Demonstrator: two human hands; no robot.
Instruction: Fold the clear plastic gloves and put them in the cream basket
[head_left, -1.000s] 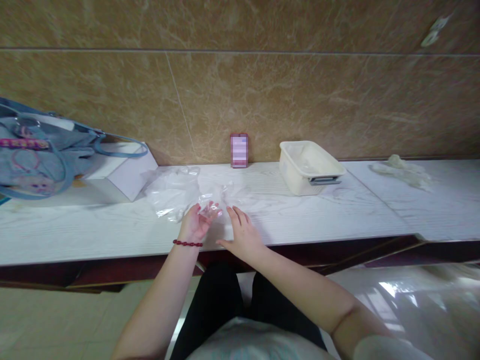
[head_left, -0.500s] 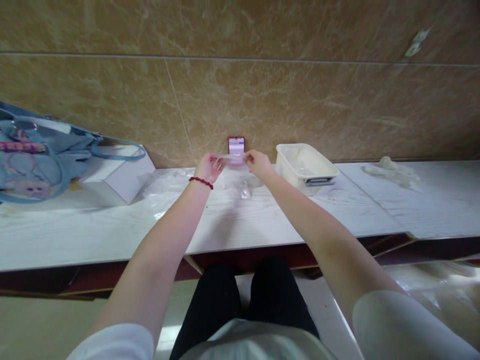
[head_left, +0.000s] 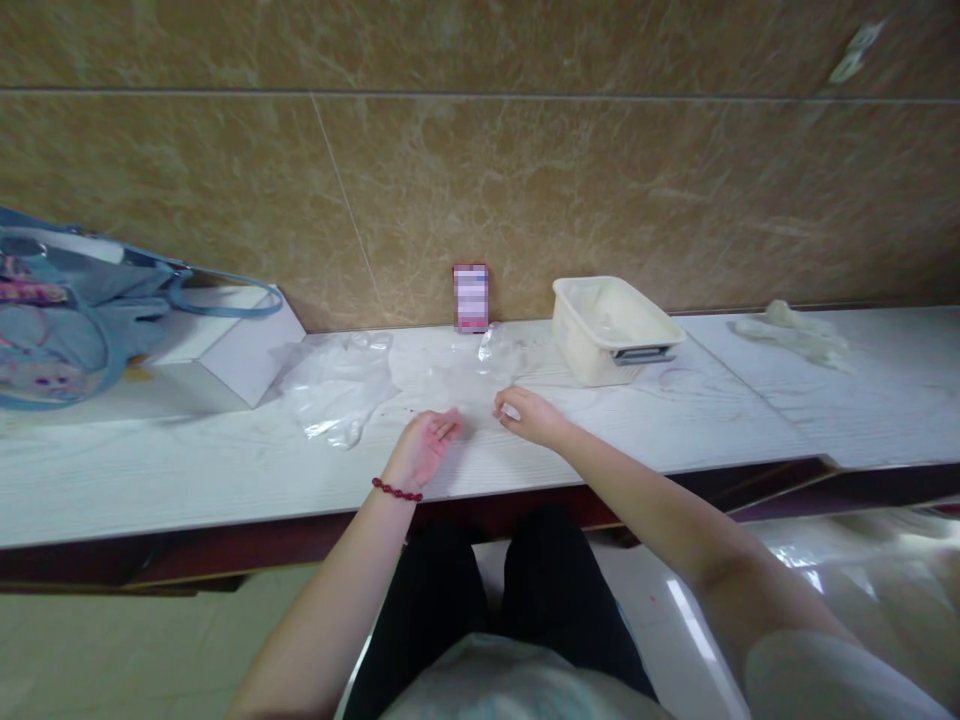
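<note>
Clear plastic point(head_left: 488, 345) at mid-frame
Our left hand point(head_left: 426, 448) is spread; whether our right hand point(head_left: 531, 416) pinches anything, we cannot tell.

Between the left hand point(head_left: 426, 440) and the right hand point(head_left: 531, 415) the clear plastic point(head_left: 484, 355) blurs into the pale counter point(head_left: 225, 470), so its edges, and whether either hand grips it, cannot be told. The blue bag point(head_left: 56, 350) is cut off by the left edge and hides part of the white box point(head_left: 240, 345), while the bottom edge crops both arms. Pixelation masks the phone point(head_left: 471, 298) screen, the clear contents of the cream container point(head_left: 581, 340) are indistinct, and the crumpled pale item point(head_left: 799, 335) and small wall object point(head_left: 857, 53) are too blurred to identify.
</note>
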